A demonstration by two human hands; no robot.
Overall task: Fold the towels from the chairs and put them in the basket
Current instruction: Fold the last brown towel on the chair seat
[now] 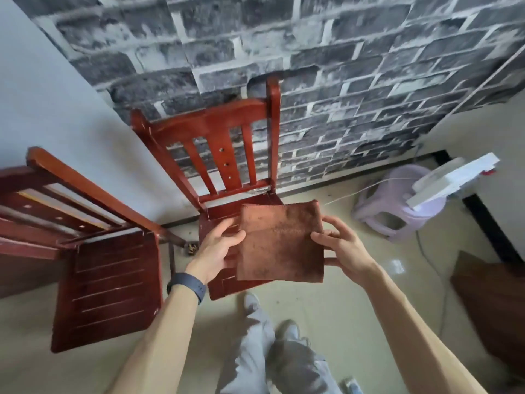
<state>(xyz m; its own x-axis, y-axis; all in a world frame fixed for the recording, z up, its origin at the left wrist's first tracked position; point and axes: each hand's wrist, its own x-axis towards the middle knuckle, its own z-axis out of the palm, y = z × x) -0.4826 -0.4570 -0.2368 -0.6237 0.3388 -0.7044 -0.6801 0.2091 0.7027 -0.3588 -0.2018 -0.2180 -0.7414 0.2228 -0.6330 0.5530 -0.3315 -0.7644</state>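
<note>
A small brown towel, folded into a rough square, hangs in the air over the seat of the middle red wooden chair. My left hand pinches its left edge, thumb on top. My right hand grips its right edge, thumb on top and fingers underneath. A second red wooden chair stands to the left with a bare seat. No basket is in view.
A lilac plastic stool stands at the right by the brick-pattern wall, with a white fan-like object over it and a cord on the floor. Dark wooden furniture sits at the right edge. My legs and shoes are below.
</note>
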